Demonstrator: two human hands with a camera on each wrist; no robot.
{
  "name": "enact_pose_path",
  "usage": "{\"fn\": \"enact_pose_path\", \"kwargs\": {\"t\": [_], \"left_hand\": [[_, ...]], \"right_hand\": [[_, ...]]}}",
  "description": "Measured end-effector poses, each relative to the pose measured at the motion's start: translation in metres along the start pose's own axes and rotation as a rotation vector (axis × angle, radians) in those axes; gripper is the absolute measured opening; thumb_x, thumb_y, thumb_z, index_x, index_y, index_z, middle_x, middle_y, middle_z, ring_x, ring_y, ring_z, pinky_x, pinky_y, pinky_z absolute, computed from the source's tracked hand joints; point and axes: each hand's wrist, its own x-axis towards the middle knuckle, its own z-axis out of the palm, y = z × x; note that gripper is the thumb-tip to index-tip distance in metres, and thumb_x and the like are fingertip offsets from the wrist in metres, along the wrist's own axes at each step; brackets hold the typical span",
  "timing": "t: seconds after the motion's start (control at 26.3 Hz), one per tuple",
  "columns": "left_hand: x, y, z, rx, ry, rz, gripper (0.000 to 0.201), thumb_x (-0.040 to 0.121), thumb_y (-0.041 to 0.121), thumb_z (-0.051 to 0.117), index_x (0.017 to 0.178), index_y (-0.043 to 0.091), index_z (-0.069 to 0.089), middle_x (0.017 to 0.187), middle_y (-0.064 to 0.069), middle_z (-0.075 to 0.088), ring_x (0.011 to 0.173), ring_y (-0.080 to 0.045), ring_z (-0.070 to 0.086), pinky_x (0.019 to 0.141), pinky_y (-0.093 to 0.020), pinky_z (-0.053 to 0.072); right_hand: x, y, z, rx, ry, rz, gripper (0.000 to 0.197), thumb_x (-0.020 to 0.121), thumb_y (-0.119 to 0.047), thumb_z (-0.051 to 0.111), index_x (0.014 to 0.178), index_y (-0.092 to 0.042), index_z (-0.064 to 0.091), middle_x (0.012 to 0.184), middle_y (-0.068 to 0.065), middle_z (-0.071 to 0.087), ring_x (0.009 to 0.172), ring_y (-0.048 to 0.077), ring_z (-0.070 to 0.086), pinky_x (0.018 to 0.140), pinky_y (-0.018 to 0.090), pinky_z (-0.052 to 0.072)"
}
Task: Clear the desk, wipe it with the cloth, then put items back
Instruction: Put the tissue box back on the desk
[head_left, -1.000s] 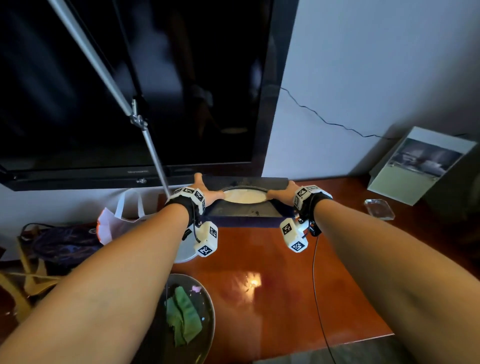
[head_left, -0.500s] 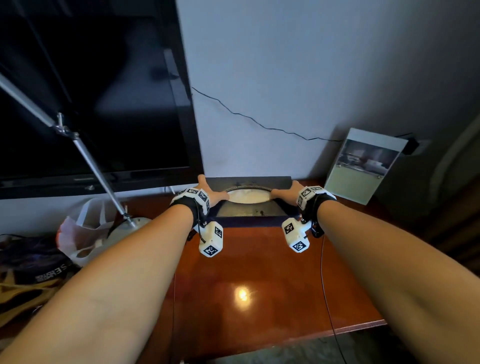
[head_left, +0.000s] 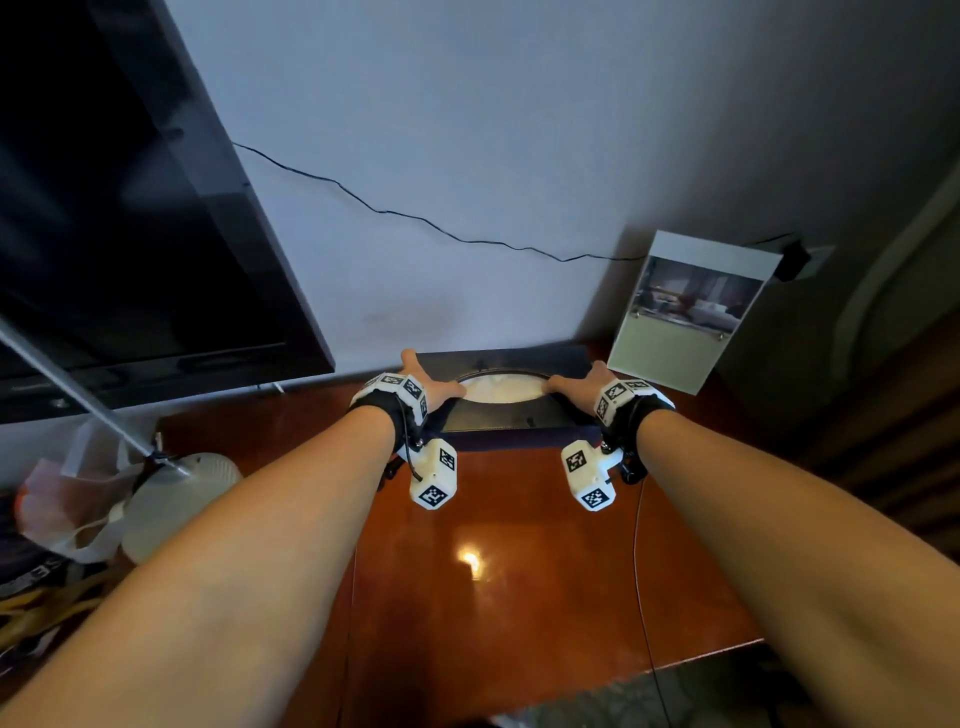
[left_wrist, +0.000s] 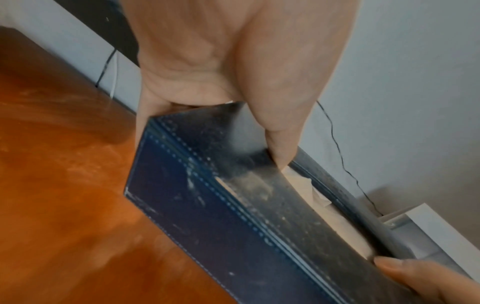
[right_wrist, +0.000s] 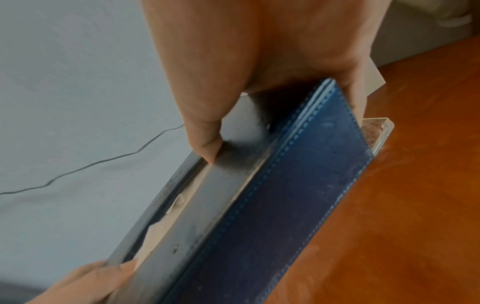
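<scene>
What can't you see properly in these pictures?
- Head view: the fingers of the left hand and right hand are hidden behind the tissue box.
- Head view: the lamp top is cut off by the edge.
- Right wrist: the clear block is mostly behind the box.

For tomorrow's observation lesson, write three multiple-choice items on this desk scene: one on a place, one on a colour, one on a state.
1. Where does the photo stand lean?
A. against the wall, right of the tissue box
B. flat on the desk's front edge
C. on the television

2. What colour is the tissue box?
A. red
B. dark blue
C. yellow

3. How is the tissue box held?
A. by one hand
B. untouched
C. gripped at both ends

Key: 1 A, it stands at the back right; 2 B, blue stitched sides; 3 C, left hand and right hand clasp its ends.
</scene>
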Motion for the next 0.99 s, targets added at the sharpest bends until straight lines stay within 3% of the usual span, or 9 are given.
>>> {"fn": "enact_pose_path", "kwargs": {"t": [0.11, 0.23, 0.3, 0.38, 0.53, 0.65, 0.8, 0.88, 0.99], "left_hand": [[0.044, 0.008, 0.017, -0.024, -0.047, -0.042, 0.129, 0.037, 0.072, 0.069, 0.145, 0.035, 0.009, 0.125, -0.017, 0.055, 0.099, -0.038, 0.06, 0.089, -0.049, 0.054], [0.071, 0.009, 0.027, -0.047, -0.088, -0.073, 0.127, 0.052, 0.063, 0.075, 0.152, 0.032, 0.004, 0.137, -0.02, 0.049, 0.108, -0.042, 0.057, 0.092, -0.052, 0.051], [0.098, 0.005, 0.036, -0.044, -0.118, -0.105, 0.129, 0.052, 0.059, 0.076, 0.153, 0.031, 0.001, 0.142, -0.02, 0.045, 0.114, -0.042, 0.055, 0.095, -0.053, 0.05], [0.118, 0.003, 0.043, -0.026, -0.142, -0.13, 0.128, 0.052, 0.054, 0.077, 0.153, 0.032, 0.0, 0.142, -0.021, 0.046, 0.113, -0.042, 0.055, 0.095, -0.052, 0.049], [0.146, 0.007, 0.046, -0.002, -0.174, -0.137, 0.116, 0.071, 0.041, 0.078, 0.155, 0.031, -0.001, 0.144, -0.021, 0.044, 0.117, -0.042, 0.053, 0.097, -0.054, 0.048], [0.169, 0.011, 0.051, 0.059, -0.202, -0.129, 0.111, 0.075, 0.042, 0.074, 0.154, 0.035, -0.003, 0.139, -0.02, 0.048, 0.106, -0.04, 0.058, 0.092, -0.052, 0.051], [0.185, 0.011, 0.06, 0.078, -0.237, -0.159, 0.11, 0.076, 0.041, 0.072, 0.154, 0.036, -0.005, 0.133, -0.02, 0.052, 0.098, -0.038, 0.059, 0.088, -0.05, 0.053], [0.19, 0.01, 0.065, 0.083, -0.246, -0.173, 0.109, 0.077, 0.038, 0.072, 0.155, 0.035, -0.005, 0.13, -0.019, 0.054, 0.092, -0.035, 0.059, 0.083, -0.045, 0.053], [0.188, 0.009, 0.067, 0.119, -0.235, -0.147, 0.108, 0.08, 0.038, 0.072, 0.155, 0.031, -0.005, 0.127, -0.017, 0.054, 0.087, -0.033, 0.058, 0.07, -0.04, 0.047]], "right_hand": [[0.045, 0.001, 0.01, -0.007, -0.027, 0.053, 0.117, 0.06, -0.067, 0.07, 0.151, -0.011, 0.022, 0.145, 0.018, 0.044, 0.126, 0.042, 0.048, 0.103, 0.051, 0.044], [0.076, 0.0, 0.022, -0.012, -0.035, 0.091, 0.109, 0.069, -0.061, 0.072, 0.151, -0.009, 0.021, 0.144, 0.019, 0.045, 0.125, 0.042, 0.049, 0.102, 0.049, 0.044], [0.099, -0.001, 0.036, -0.026, -0.069, 0.13, 0.109, 0.07, -0.059, 0.072, 0.151, -0.007, 0.021, 0.143, 0.02, 0.046, 0.124, 0.041, 0.05, 0.101, 0.047, 0.045], [0.118, 0.0, 0.051, -0.036, -0.095, 0.168, 0.113, 0.066, -0.06, 0.071, 0.151, -0.006, 0.021, 0.144, 0.02, 0.045, 0.124, 0.04, 0.051, 0.096, 0.043, 0.046], [0.147, 0.004, 0.07, -0.125, -0.141, 0.239, 0.108, 0.074, -0.058, 0.067, 0.153, -0.004, 0.018, 0.148, 0.022, 0.039, 0.124, 0.04, 0.05, 0.085, 0.039, 0.043], [0.172, 0.0, 0.075, -0.198, -0.191, 0.261, 0.103, 0.076, -0.056, 0.066, 0.151, -0.001, 0.023, 0.14, 0.021, 0.048, 0.108, 0.036, 0.057, 0.079, 0.037, 0.046], [0.192, -0.002, 0.077, -0.241, -0.193, 0.256, 0.102, 0.074, -0.055, 0.065, 0.151, -0.002, 0.024, 0.137, 0.021, 0.05, 0.099, 0.035, 0.057, 0.065, 0.033, 0.042], [0.2, 0.0, 0.082, -0.264, -0.202, 0.262, 0.104, 0.074, -0.057, 0.065, 0.152, -0.002, 0.023, 0.14, 0.021, 0.048, 0.102, 0.035, 0.056, 0.067, 0.034, 0.042], [0.205, 0.007, 0.088, -0.278, -0.22, 0.283, 0.108, 0.077, -0.058, 0.066, 0.153, -0.001, 0.016, 0.148, 0.023, 0.041, 0.122, 0.039, 0.052, 0.081, 0.038, 0.046]]}}
